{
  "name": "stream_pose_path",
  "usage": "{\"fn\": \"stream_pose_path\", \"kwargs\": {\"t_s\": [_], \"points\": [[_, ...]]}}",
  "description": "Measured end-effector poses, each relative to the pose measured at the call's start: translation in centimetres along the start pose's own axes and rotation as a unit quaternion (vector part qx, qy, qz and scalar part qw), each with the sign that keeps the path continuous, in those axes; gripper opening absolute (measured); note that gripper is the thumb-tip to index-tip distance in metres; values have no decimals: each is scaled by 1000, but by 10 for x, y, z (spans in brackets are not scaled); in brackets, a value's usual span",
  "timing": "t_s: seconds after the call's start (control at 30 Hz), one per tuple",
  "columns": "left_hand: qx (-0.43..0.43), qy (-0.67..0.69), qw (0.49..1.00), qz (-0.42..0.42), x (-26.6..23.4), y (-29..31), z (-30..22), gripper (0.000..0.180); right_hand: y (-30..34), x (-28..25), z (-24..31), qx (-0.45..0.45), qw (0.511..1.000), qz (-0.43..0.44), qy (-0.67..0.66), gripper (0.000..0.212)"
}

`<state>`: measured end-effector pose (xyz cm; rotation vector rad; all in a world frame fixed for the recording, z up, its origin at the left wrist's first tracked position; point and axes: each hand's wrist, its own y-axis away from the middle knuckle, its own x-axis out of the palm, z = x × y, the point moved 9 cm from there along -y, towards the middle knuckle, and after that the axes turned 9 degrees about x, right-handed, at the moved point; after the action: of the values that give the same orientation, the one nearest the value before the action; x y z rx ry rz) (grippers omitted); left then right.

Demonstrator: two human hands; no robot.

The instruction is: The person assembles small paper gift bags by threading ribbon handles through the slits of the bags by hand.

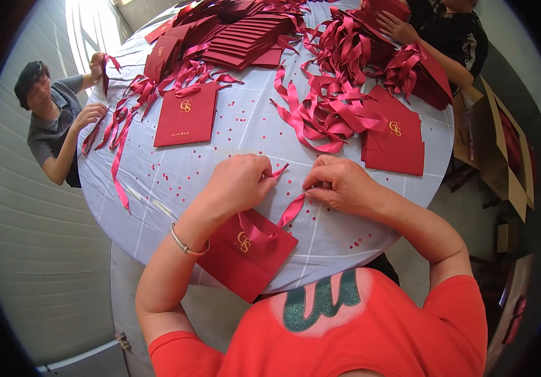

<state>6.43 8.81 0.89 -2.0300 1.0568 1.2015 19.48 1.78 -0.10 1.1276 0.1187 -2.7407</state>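
A red paper gift bag [254, 264] with a gold emblem lies at the table's near edge, partly under my left wrist. From its top runs a pink ribbon [292, 210]. My left hand [242, 179] is closed, pinching a stretch of pink ribbon whose pointed tip sticks out past the fingers. To its right, my right hand [339, 185] pinches the upper end of the ribbon that rises from the bag. The two hands are a short gap apart above the tablecloth. How the ribbon runs inside my left fingers is hidden.
A round table with a pale cloth [251, 135] carries another red bag [189, 116], stacked bags [245, 38], a heap of ribbons [320, 116] and scattered small red dots. One person [57, 119] works at left, another [452, 38] at far right. An open cardboard box [503, 151] stands at right.
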Motion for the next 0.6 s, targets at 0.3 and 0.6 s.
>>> {"fn": "stream_pose_path", "kwargs": {"t_s": [0.3, 0.6], "points": [[-47, 69, 996, 23, 10, -2, 6, 14, -18, 25, -29, 204, 933, 91, -283, 13], [46, 41, 997, -43, 4, 3, -8, 10, -28, 29, -27, 236, 917, 77, -314, 23]]}}
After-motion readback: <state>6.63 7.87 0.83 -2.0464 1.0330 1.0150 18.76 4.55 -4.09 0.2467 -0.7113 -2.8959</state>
